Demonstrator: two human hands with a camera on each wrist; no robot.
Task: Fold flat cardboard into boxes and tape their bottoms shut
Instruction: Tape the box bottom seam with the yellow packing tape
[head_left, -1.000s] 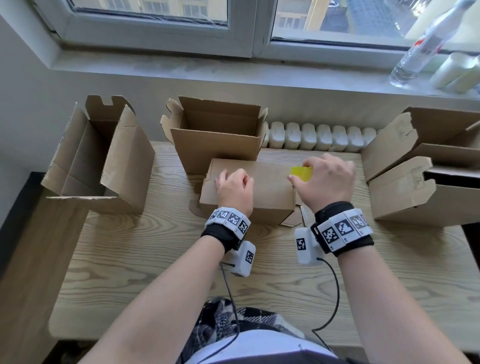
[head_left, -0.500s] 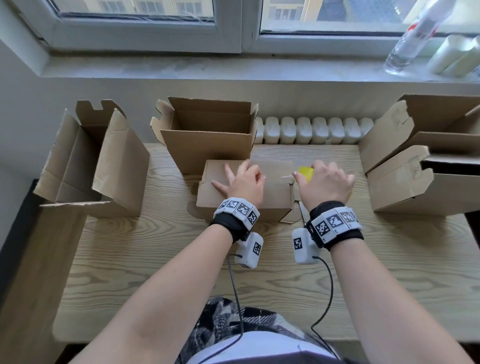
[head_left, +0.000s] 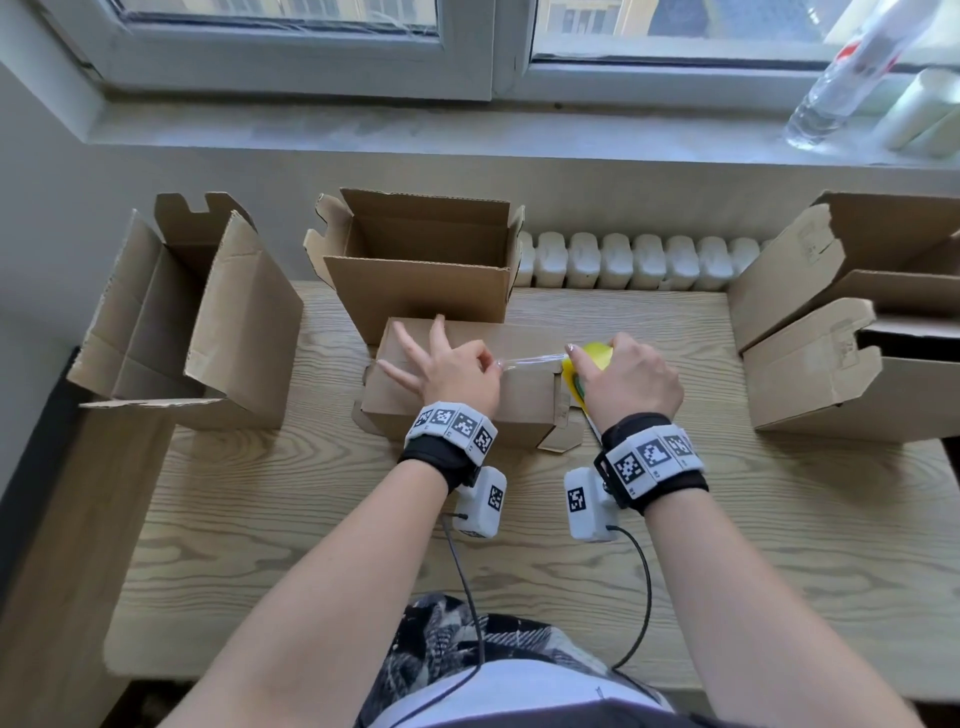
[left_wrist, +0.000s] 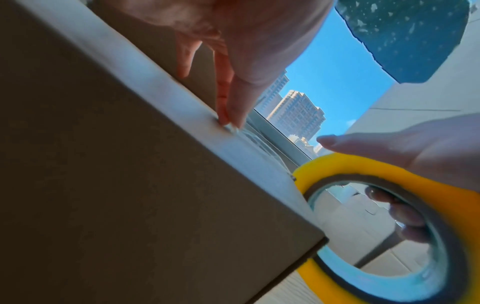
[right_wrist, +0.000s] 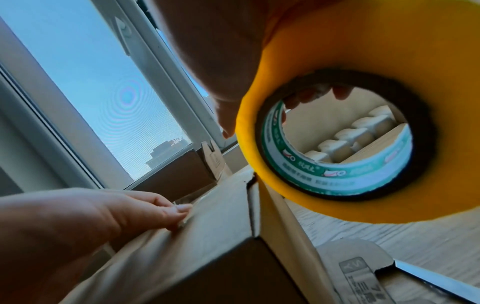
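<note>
Window light falls on the wooden table (head_left: 311, 519) where, mid-frame, the upturned box (head_left: 519, 400) sits as the left hand (head_left: 452, 371) pinches the clear tape strip (head_left: 535, 358) onto it, the right hand (head_left: 631, 382) gripping the yellow tape roll (head_left: 592, 358) just beside.

— What was the upturned brown box (head_left: 524, 387) made of?

— Matt corrugated cardboard, like the open brown carton (head_left: 421, 291) behind it. The pale table (head_left: 322, 525) looked like wood, smooth, with a strong grain.

— And the yellow tape roll (right_wrist: 363, 115)?

— Glossy plastic film on a dull brown card core with a printed paper liner. The clear strip (head_left: 530, 359) pulled from it shone. The far bottle (head_left: 831, 88) was clear plastic.
</note>
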